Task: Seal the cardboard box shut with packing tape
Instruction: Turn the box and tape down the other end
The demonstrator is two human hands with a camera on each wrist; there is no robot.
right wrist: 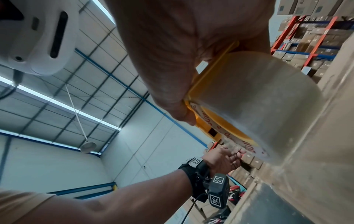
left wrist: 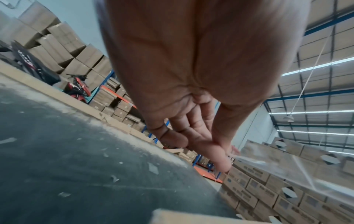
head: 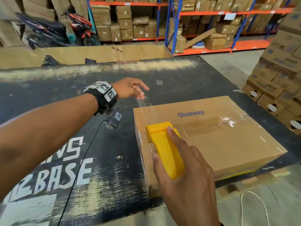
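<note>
A brown cardboard box (head: 228,144) marked "Glodway" lies flat on the black table (head: 81,128), with clear tape over its top seam. My right hand (head: 164,144) grips a yellow tape dispenser (head: 159,129) held against the box's top near its left edge. The right wrist view shows the clear tape roll (right wrist: 258,106) in the dispenser, against the box (right wrist: 316,151). My left hand (head: 141,92) hovers beyond the box's far left corner. Its thumb and fingers pinch the free end of a clear tape strip (head: 144,102). That strip (left wrist: 287,171) runs from the left hand (left wrist: 228,153) toward the box.
White lettering covers the table's near left part. Stacked cartons (head: 280,79) stand close on the right. A cardboard sheet (head: 97,54) lies along the table's far edge, with shelving racks (head: 203,22) behind. A black cable (head: 78,168) hangs from my left wrist.
</note>
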